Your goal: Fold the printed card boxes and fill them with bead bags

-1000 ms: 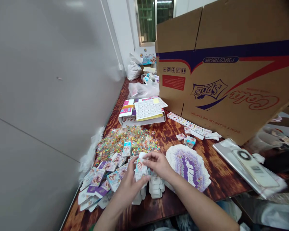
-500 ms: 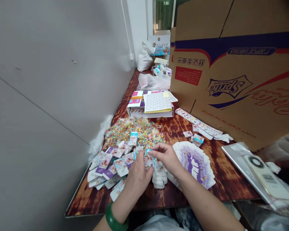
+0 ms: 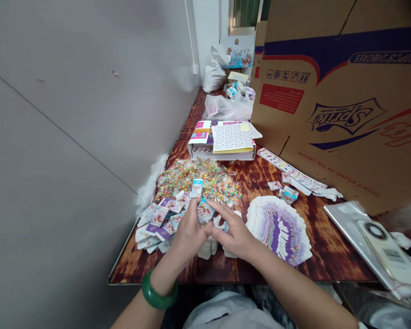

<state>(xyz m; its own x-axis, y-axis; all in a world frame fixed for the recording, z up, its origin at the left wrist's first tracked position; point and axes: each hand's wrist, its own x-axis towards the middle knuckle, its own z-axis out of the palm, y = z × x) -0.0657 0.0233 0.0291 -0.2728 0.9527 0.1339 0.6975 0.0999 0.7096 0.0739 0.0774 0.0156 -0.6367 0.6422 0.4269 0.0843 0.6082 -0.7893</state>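
Observation:
A small blue-and-white printed card box [image 3: 205, 212] is held between my two hands over the table's front part. My left hand [image 3: 191, 230], with a green bangle at the wrist, grips it from the left. My right hand [image 3: 238, 232] closes on it from the right, index finger at its top and thumb low. Under the hands stand small white boxes [image 3: 207, 249], partly hidden. To the left lies a pile of purple, blue and white small boxes [image 3: 159, 215]. Behind it spreads a heap of colourful clear-wrapped packets [image 3: 181, 176], with one blue-topped box [image 3: 197, 188] on it.
Flat purple-and-white cards [image 3: 279, 228] lie fanned at right. Beyond are a few small boxes [image 3: 289, 194], a printed strip [image 3: 291, 171] and a large carton [image 3: 345, 151]. A phone [image 3: 380, 256] rests on plastic at far right. A display box with sheets [image 3: 231, 138] stands behind; a wall borders the left.
My right hand has shifted its grip lower around the small box, its thumb now near my left thumb. The box faces me more squarely. The view has shifted slightly.

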